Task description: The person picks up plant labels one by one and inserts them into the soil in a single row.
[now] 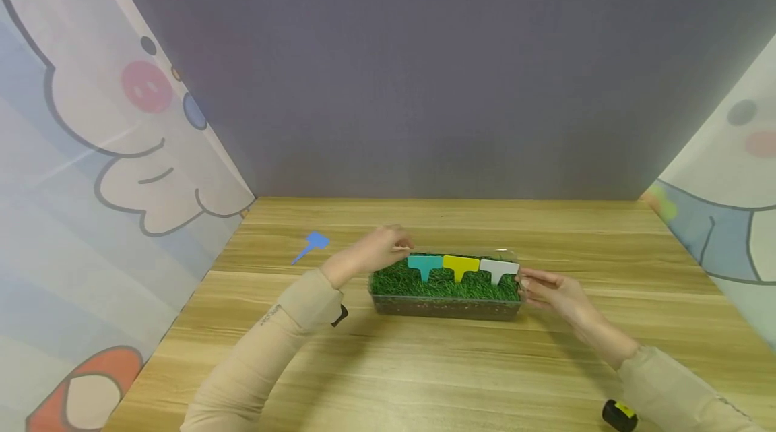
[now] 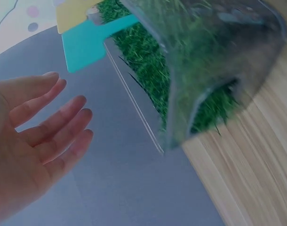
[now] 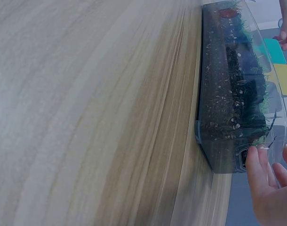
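Observation:
A clear plastic planter point(image 1: 448, 309) holds dark soil and green grass. Teal point(image 1: 425, 263), yellow point(image 1: 461, 265) and white point(image 1: 500, 267) T-shaped plant labels stand in a row in the grass. Above the planter's left back corner is my left hand point(image 1: 378, 248); its fingers point(image 2: 70, 110) are loosely bent, apart from the teal label and holding nothing. At the right end, my right hand point(image 1: 554, 292) touches the planter's end wall, its fingers point(image 3: 257, 174) by the handle opening. Whether the thumb presses the rim is unclear.
A blue T-shaped label point(image 1: 314, 243) lies flat on the wooden table point(image 1: 424, 371), left of the planter. Near the right sleeve is a small black cylinder point(image 1: 619, 415) with a yellow mark. A grey panel point(image 1: 424, 81) stands behind; printed cloths hang at both sides.

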Available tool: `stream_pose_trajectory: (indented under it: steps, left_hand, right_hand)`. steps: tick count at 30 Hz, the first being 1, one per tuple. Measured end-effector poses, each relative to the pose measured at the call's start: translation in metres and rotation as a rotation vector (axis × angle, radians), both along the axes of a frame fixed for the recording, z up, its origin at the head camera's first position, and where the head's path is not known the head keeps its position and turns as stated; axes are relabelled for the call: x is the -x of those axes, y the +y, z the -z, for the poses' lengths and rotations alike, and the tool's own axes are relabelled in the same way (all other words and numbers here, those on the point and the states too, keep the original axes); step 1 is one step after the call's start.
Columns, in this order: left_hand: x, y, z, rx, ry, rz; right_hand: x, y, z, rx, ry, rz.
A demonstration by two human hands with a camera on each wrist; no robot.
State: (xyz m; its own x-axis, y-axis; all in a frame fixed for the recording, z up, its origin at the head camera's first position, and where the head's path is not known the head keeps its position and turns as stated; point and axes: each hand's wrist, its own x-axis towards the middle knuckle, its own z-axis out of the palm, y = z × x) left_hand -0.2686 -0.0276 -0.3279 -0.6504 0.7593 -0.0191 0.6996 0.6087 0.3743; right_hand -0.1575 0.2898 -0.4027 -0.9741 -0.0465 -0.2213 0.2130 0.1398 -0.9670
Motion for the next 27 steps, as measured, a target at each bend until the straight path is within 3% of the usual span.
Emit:
stream_pose_trajectory:
  steps: [18, 27]
  left_hand:
    - [0.002, -0.048, -0.001, 0.024, 0.083, -0.054]
    - [0.009, -0.070, 0.002, 0.097, 0.099, -0.103]
  right_hand:
    - [0.000, -0.001, -0.001, -0.007, -0.007, 0.005]
    - [0.001, -0.002, -0.001, 0.006, 0.005, -0.003]
